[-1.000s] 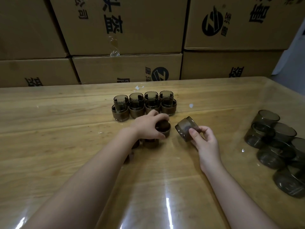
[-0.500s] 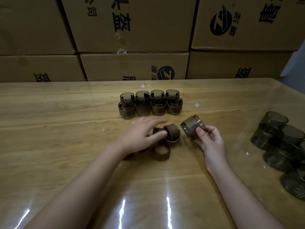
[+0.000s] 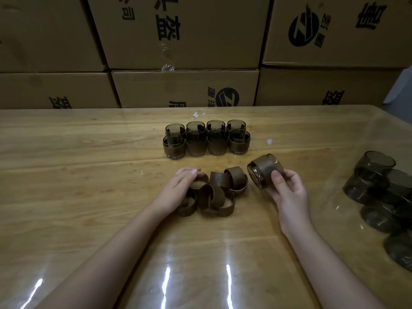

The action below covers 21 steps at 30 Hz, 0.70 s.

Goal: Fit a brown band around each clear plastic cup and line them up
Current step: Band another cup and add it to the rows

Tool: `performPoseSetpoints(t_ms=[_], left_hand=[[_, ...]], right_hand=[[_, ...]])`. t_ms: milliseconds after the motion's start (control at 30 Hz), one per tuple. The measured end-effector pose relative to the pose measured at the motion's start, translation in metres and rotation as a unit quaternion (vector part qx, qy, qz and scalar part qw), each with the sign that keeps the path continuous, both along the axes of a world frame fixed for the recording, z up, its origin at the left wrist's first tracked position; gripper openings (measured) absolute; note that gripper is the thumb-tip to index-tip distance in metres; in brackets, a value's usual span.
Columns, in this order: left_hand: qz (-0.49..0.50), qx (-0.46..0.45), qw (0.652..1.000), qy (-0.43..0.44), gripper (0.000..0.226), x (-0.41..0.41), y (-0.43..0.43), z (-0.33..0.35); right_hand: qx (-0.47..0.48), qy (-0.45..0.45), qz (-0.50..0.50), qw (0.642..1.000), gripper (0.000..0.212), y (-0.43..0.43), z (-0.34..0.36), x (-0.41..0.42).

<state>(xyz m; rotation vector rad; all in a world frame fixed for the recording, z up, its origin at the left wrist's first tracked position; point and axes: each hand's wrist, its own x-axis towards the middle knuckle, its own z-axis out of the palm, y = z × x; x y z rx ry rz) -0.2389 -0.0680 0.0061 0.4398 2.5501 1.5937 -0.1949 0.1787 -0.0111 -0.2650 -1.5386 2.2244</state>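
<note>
Bare forearms (image 3: 124, 239) run back from the left grip (image 3: 178, 189) and the right grip (image 3: 287, 195), whose thumbnail is trimmed short.

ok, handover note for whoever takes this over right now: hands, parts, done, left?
Left hand: lies on the pile of loose bands, fingertips on one band, no clear grip.
Right hand: holds a cup tilted on its side, with a band already round it.
Done: eight banded cups stand in two rows of four, behind the pile.
Not yet done: the held cup is not in line.
Left: set it by the rows, then band the bare cups heaped at far right. Their count is unclear, as some are cut off by the frame.
</note>
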Motion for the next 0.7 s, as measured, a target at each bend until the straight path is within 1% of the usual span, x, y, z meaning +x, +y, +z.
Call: performPoseSetpoints(t_ms=[67, 133, 200, 267, 333, 367, 433, 500, 600, 633, 700], left_hand=[[0.002, -0.003, 1.000, -0.004, 0.032, 0.000, 0.004, 0.004], [0.019, -0.019, 1.000, 0.015, 0.028, 0.001, 0.005, 0.011], [0.024, -0.036, 0.997, 0.064, 0.022, 0.004, 0.005, 0.021], [-0.010, -0.042, 0.992, 0.117, 0.022, 0.011, 0.010, 0.033], [-0.077, -0.028, 0.988, 0.129, 0.030, 0.018, 0.018, 0.044], [-0.111, -0.022, 0.987, 0.114, 0.039, 0.022, 0.023, 0.049], [-0.165, -0.023, 0.983, 0.082, 0.058, 0.027, 0.029, 0.055], [-0.183, -0.023, 0.979, 0.082, 0.067, 0.030, 0.033, 0.054], [-0.155, 0.028, 0.983, 0.093, 0.073, 0.027, 0.031, 0.052], [-0.127, 0.050, 0.986, 0.094, 0.075, 0.024, 0.027, 0.052], [-0.023, 0.081, 0.993, 0.088, 0.076, 0.010, 0.014, 0.050]], right_hand=[[0.007, 0.002, -0.012, 1.000, 0.002, -0.002, 0.002, 0.001], [0.038, 0.010, -0.029, 0.999, 0.003, -0.007, 0.003, 0.004], [0.089, 0.037, -0.036, 0.995, 0.003, -0.015, 0.006, 0.011], [0.149, 0.082, -0.031, 0.985, 0.008, -0.023, 0.011, 0.019], [0.208, 0.132, -0.010, 0.969, 0.007, -0.030, 0.015, 0.027], [0.241, 0.155, 0.003, 0.958, 0.009, -0.034, 0.017, 0.030], [0.302, 0.183, 0.026, 0.935, 0.019, -0.040, 0.019, 0.036], [0.311, 0.186, 0.044, 0.931, 0.026, -0.043, 0.020, 0.038], [0.262, 0.187, 0.058, 0.945, 0.032, -0.042, 0.018, 0.037], [0.260, 0.184, 0.055, 0.946, 0.034, -0.041, 0.018, 0.035], [0.271, 0.165, 0.050, 0.947, 0.029, -0.037, 0.016, 0.031]])
